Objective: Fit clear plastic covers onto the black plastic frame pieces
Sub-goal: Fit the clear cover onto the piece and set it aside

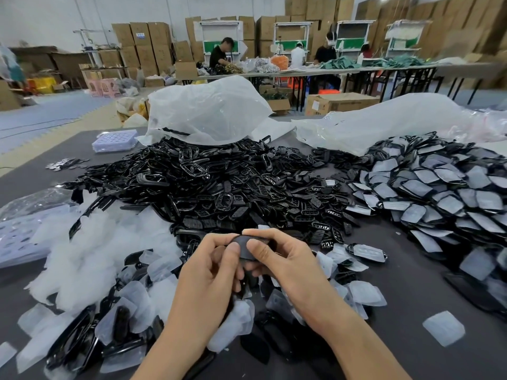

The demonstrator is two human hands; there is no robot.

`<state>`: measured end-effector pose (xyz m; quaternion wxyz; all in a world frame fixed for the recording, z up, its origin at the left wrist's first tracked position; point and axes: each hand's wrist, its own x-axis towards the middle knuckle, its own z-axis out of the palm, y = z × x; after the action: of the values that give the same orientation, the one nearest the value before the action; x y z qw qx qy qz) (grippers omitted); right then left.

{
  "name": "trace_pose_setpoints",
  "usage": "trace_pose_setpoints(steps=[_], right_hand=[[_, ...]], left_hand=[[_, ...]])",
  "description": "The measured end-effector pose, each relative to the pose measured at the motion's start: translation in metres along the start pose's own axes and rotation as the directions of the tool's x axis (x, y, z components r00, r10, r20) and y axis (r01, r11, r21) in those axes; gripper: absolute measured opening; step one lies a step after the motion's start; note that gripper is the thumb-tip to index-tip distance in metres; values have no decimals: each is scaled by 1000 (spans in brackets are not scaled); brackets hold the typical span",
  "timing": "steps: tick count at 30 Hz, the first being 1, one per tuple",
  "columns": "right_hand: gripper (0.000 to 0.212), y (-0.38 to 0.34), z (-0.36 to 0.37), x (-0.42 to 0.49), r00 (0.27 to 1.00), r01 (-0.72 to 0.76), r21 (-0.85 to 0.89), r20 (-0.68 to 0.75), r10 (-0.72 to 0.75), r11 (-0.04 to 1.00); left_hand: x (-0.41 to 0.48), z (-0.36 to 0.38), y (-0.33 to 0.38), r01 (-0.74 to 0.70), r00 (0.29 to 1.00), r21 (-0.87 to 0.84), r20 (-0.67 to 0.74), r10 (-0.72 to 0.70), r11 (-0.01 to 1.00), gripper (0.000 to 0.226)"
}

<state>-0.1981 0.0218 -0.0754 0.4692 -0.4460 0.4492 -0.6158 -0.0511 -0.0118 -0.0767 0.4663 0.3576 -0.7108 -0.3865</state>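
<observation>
Black frame piece [245, 246] is held low at centre, over scattered clear covers [162, 266]. The left hand [208, 275] and right hand [285, 266] each pinch it between thumb and forefinger. Behind, a slumped clear bag [208, 111] rests against a heap of loose black frames [219, 182]. The held piece looks dark, matte and curved.

The left forearm [175, 346] and right forearm [354, 341] rise from the lower edge and converge. The left grip [211, 267] and right grip [279, 259] meet, thumbs side by side and forefingers curled over, pinching one black piece [244, 246] between them.
</observation>
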Motion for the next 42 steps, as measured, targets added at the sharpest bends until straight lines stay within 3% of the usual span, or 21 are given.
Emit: trace_pose_setpoints(steps=[6, 12, 15, 17, 20, 22, 24, 26, 28, 31, 34, 36, 37, 40, 42], right_hand=[[27, 3, -4, 0, 995, -81, 46, 62, 78, 996], [25, 4, -9, -5, 997, 14, -266, 71, 6, 964], [25, 1, -21, -4, 999, 16, -267, -25, -23, 963], [25, -15, -45, 3, 973, 51, -144, -217, -82, 988], [25, -54, -108, 16, 802, 219, -57, -559, -213, 974], [44, -80, -150, 19, 633, 312, -58, -731, -253, 948], [65, -92, -179, 16, 500, 321, -50, -839, -214, 946], [72, -89, -186, 10, 462, 254, -65, -869, -181, 965], [66, -76, -175, 5, 514, 204, -119, -832, -210, 972], [54, -54, -134, 4, 668, 105, -231, -704, -241, 967], [40, -33, -88, 12, 824, -6, -463, -504, -257, 886], [41, -14, -66, 17, 901, -44, -642, -356, -247, 765], [44, -3, -59, 18, 924, -72, -737, -302, -233, 672], [45, 22, -50, 19, 961, -160, -927, -224, -160, 339], [41, 29, -50, 16, 973, -140, -959, -179, -144, 246]], left_hand=[[2, -3, -5, 26, 1000, 17, -15, -25, 1000, 27], [2, -2, -12, 43, 999, 1, -21, -43, 999, 24], [1, -1, -12, 64, 998, -35, -12, -64, 997, 21], [0, 0, -11, 75, 997, -55, 1, -75, 996, 29], [0, 2, -10, 64, 998, -53, 1, -64, 997, 31], [0, 3, -12, 42, 999, -21, 6, -42, 999, 31], [-1, 4, -14, 33, 999, 23, 12, -34, 999, 31], [-3, 4, -13, 9, 1000, 81, 21, -11, 997, 31], [-5, 6, -14, -38, 998, 173, 50, 30, 984, 31], [-9, 10, -15, -207, 973, 373, 176, 150, 904, 30], [-13, 18, -18, -539, 838, 527, 414, 356, 657, 49], [-17, 22, -25, -644, 764, 567, 513, 391, 514, 53], [-17, 23, -28, -643, 765, 584, 524, 375, 495, 51], [-10, 19, -33, -564, 826, 654, 464, 320, 504, 44], [-5, 13, -33, -519, 855, 688, 423, 300, 508, 40]])
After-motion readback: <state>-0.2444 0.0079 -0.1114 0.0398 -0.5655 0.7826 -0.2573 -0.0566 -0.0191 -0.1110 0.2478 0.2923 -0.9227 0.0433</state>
